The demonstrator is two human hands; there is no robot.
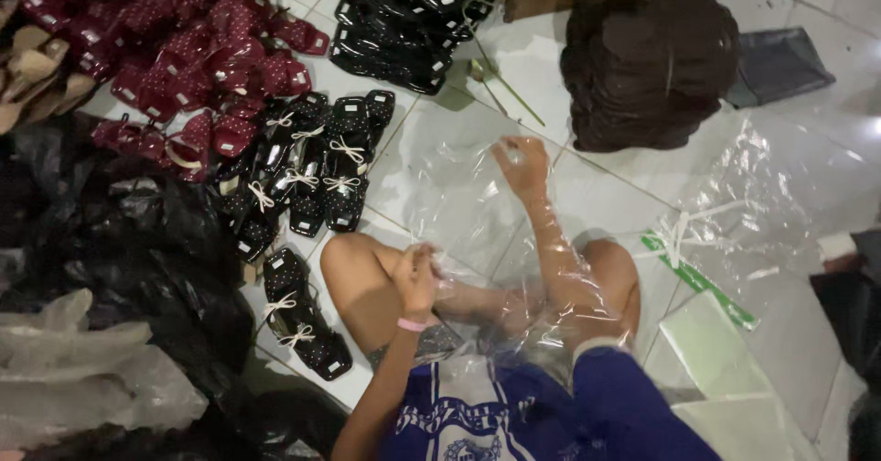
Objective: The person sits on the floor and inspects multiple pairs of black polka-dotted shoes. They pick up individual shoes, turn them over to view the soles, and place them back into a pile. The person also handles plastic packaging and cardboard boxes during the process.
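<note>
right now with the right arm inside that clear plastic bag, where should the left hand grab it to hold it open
Probably at the bag's mouth near the lap, coming from the left. The clear plastic bag sleeves the right hand and forearm, so its open rim bunches by the knees, where the left hand already touches it.

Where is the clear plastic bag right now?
In the head view, centre: the clear plastic bag sleeves the right hand, its near edge at the left hand, above the tiled floor.

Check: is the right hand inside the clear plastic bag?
Yes, the right hand is pushed deep into the clear plastic bag, which wraps the forearm, while the left hand grips its opening.
</note>
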